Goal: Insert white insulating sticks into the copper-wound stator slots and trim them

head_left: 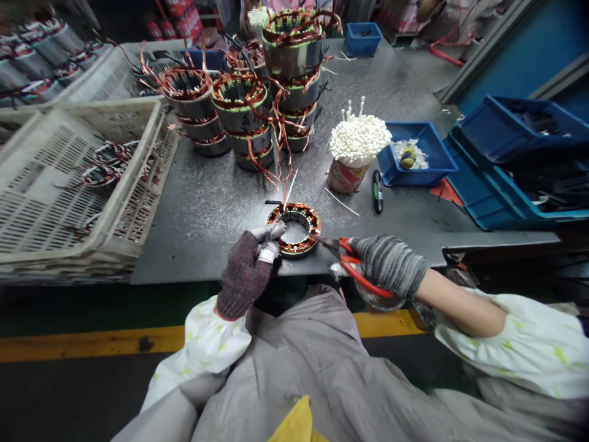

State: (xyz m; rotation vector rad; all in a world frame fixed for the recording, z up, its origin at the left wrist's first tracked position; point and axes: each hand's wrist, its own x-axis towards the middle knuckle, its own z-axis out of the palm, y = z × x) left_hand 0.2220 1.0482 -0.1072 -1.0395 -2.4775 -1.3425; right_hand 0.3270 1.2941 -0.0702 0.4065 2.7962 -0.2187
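A ring-shaped motor stator (315, 222) with copper windings lies at the table's front edge. My left hand (251, 264), in a dark glove with white-wrapped fingertips, is closed on the stator's left rim. My right hand (389, 267), in a grey striped glove, grips red-handled pliers (343, 245). Their narrow jaws reach the right side of the ring; whether they pinch anything is too small to tell. A white strip (289, 190) and copper leads rise from the stator's far side.
Stacked stators (243, 116) with loose copper leads stand at the back left. A can of white sticks (350, 175), a black marker (377, 191) and a blue bin (418, 178) are on the right. Pale plastic crates (110, 227) flank the left; blue trays (483, 190) sit far right.
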